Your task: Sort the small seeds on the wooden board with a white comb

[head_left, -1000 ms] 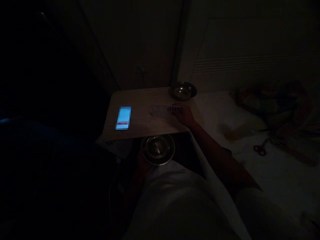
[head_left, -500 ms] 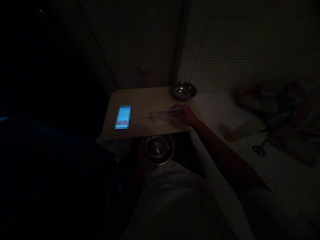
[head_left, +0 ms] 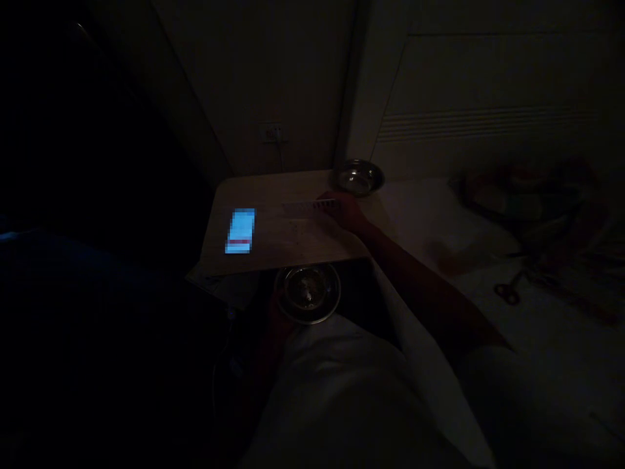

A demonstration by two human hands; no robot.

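The scene is very dark. My right hand (head_left: pixel 346 211) is closed on one end of a pale flat strip with a row of dark slots (head_left: pixel 299 208), held over the light wooden table (head_left: pixel 263 192); its exact kind is unclear. Small dark specks (head_left: pixel 295 228) lie on the wood just on the near side of it. Below the table's front edge, my left hand (head_left: pixel 280 316) grips the left side of a shiny metal bowl (head_left: pixel 334 296). Deep shadow covers most of those fingers. Something bright, perhaps a reflection, shows in the bowl's bottom.
A lit phone (head_left: pixel 240 230) lies on the table's left part. Another metal bowl (head_left: pixel 360 185) stands at the back right corner. Scissors with reddish handles (head_left: pixel 506 293) and a dim bundle (head_left: pixel 527 189) lie on the pale surface to the right. A wall socket (head_left: pixel 272 132) holds a plug.
My right hand and the slotted strip have moved away from me and slightly left, so the specks on the table now show. My left hand and its bowl have stayed in place.
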